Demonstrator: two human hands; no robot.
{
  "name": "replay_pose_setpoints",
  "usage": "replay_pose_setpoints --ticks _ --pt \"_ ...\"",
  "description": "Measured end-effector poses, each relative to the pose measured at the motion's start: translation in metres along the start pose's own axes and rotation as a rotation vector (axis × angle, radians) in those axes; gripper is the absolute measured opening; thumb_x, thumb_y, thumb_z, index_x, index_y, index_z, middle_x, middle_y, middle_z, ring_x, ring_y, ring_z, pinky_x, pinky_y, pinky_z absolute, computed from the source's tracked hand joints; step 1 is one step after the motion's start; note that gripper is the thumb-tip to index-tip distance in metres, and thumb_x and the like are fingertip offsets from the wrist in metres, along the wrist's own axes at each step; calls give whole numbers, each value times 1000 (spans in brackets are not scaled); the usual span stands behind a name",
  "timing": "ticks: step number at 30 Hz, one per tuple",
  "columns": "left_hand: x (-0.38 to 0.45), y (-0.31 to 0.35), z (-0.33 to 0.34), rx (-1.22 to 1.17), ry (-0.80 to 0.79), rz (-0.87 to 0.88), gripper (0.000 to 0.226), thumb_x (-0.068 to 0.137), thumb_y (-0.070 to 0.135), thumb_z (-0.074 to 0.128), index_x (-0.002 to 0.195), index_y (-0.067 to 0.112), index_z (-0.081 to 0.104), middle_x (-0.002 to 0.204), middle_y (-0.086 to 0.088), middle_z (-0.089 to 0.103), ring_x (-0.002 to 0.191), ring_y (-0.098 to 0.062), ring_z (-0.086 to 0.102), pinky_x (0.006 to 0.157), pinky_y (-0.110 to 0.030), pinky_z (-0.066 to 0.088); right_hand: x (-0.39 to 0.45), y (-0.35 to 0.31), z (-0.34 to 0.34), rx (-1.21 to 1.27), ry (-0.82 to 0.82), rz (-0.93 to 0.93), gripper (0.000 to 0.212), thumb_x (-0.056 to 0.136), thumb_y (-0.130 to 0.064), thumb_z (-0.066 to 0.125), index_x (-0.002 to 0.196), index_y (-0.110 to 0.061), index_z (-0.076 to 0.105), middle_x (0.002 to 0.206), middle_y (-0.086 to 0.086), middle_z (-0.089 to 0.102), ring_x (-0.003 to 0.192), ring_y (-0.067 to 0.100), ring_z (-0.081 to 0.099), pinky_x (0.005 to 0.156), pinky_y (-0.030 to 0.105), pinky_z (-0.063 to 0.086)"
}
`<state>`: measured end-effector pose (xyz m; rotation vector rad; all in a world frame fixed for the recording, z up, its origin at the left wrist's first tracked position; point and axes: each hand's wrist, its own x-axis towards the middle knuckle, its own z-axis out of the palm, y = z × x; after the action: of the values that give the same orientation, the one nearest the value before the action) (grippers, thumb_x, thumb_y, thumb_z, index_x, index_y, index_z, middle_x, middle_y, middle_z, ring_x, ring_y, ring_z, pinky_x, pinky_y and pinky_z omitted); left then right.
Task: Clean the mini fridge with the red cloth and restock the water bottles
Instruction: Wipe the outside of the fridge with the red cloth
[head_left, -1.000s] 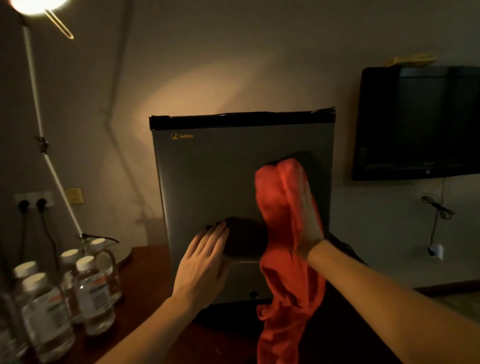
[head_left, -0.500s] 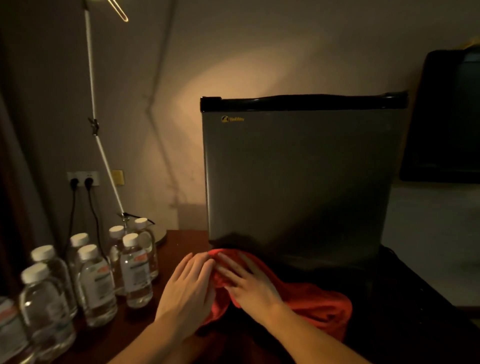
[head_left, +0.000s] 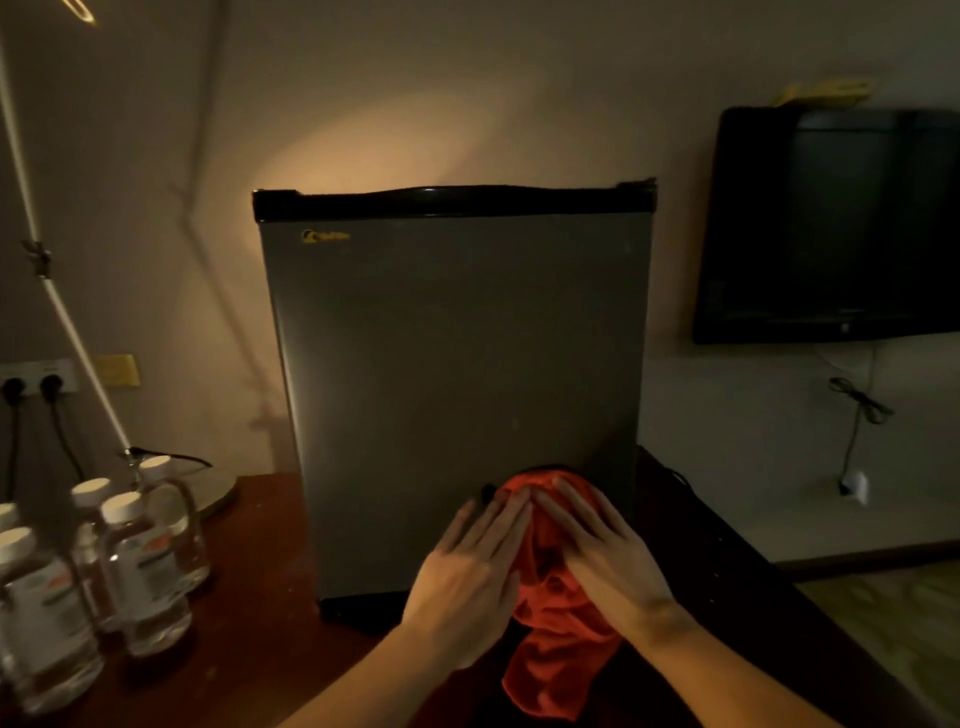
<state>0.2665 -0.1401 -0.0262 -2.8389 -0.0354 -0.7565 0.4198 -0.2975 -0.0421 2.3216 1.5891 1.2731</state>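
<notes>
Red cloth (head_left: 550, 613): bunched against the lower front of the mini fridge (head_left: 452, 395), its top edge pressed to the grey door, its lower folds hanging loose below both hands toward the surface (head_left: 249, 639).
Left grip: left hand (head_left: 470, 566) lies flat, fingers straight and close together, on the fridge door at the cloth's left edge; fingertips touch the red fabric, and nothing is clamped.
Right grip: right hand (head_left: 605, 551) lies flat on top of the cloth, fingers spread and straight, pressing it against the door; no fold is pinched.
Cloth relative to grips: between and under the two hands, mostly beneath the right palm, with the tail dangling below the wrists.
Mini fridge: upright on the dark wooden surface, door closed, black strip along the top, small yellow logo at the upper left.
Water bottles (head_left: 140, 561): cluster of white-capped clear bottles standing at the left of the surface, well apart from the hands.
Lamp (head_left: 67, 322): thin white arm slanting down to a base behind the bottles.
Television (head_left: 831, 223): dark, mounted on the wall to the right.
</notes>
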Motion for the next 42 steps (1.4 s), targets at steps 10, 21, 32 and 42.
replay_pose_setpoints --ticks 10,21,32,42 --pt "33 37 20 -26 -4 74 74 85 50 51 151 21 36 161 6 27 142 -6 33 111 -33 25 -34 45 25 72 86 -2 30 70 -30 58 94 -26 76 157 0 29 144 25 28 107 45 33" --pt "14 -22 9 97 185 49 48 98 37 34 133 22 62 146 8 50 131 -6 48 111 -30 19 20 0 6 244 185 31 66 75 -35 68 139 -32 50 157 -14 26 145 15 26 110 36 28" --pt "-38 -101 -34 91 289 -52 73 85 37 57 151 13 36 159 -2 30 146 -18 29 113 -40 26 106 -69 -25 72 208 -95 72 72 -36 57 142 -25 45 158 -1 27 145 26 26 107 46 32" --pt "-11 -101 -80 54 275 -148 68 97 38 41 157 17 16 164 2 15 150 -14 14 119 -40 14 144 -35 -77 61 324 -31 51 92 -38 48 143 -29 44 154 -2 34 142 23 32 106 44 41"
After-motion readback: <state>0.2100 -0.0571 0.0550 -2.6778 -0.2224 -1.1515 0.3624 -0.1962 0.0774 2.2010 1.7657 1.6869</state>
